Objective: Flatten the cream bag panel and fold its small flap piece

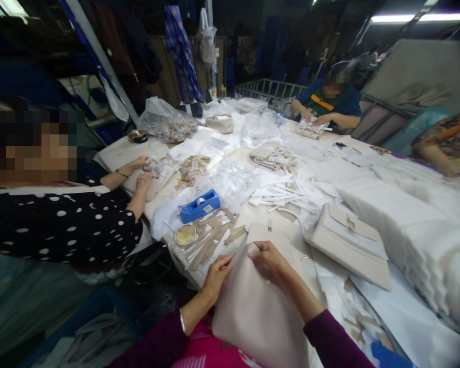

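A pale beige handbag (pixel 260 312) leans between my lap and the table edge, its upper part lying on the table. My left hand (pixel 216 276) grips the bag's left edge between thumb and fingers. Higher up, my right hand (pixel 268 256) pinches the bag near its top corner, fingers bent. A small gold clasp (pixel 269 225) shows on the flap beyond my right hand. To the right lies a second beige handbag (pixel 347 245) with its flap closed over white sheeting. What is inside the bag I hold is hidden.
A blue tape dispenser (pixel 200 205), a round yellowish tin (pixel 185 234) and scattered beige strips (pixel 210 235) lie ahead on the left. White tubes (pixel 287 194) and stacked white foam sheets (pixel 414 230) are further right. Co-workers sit left, across and at far right. A blue bin (pixel 111 306) stands below left.
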Demonstrator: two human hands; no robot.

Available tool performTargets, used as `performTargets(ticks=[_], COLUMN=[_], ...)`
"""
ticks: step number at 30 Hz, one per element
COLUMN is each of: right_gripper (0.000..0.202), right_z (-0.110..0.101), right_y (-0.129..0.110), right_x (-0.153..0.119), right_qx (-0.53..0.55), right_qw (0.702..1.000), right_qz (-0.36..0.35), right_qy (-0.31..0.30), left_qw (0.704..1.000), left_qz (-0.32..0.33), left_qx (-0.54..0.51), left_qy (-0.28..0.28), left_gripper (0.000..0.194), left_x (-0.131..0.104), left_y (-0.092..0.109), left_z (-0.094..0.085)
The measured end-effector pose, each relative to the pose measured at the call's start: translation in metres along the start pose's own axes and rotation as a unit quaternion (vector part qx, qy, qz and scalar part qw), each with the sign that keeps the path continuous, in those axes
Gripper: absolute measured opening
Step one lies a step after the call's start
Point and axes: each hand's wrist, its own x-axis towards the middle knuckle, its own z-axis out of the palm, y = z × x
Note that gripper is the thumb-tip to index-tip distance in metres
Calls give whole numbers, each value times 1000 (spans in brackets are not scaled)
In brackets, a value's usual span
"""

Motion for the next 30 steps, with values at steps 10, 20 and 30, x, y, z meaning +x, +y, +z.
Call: performTargets(ticks=[10,20,30], right_gripper=[34,37,37], right_z=[-1,-8,-7], right_y=[10,25,37], right_x=[-20,-10,-2], right_qx=[93,85,85], right_qw=[996,996,996], right_qz=[-13,-25,-34], right_qy=[-6,6,21], left_qw=[987,953,947], left_qz=[63,68,52], left_qx=[110,255,296], left_qy=[-98,-151,-115], left_gripper=[38,46,48], left_x=[-11,-35,-23], left_y=[5,25,15], left_z=[21,13,19])
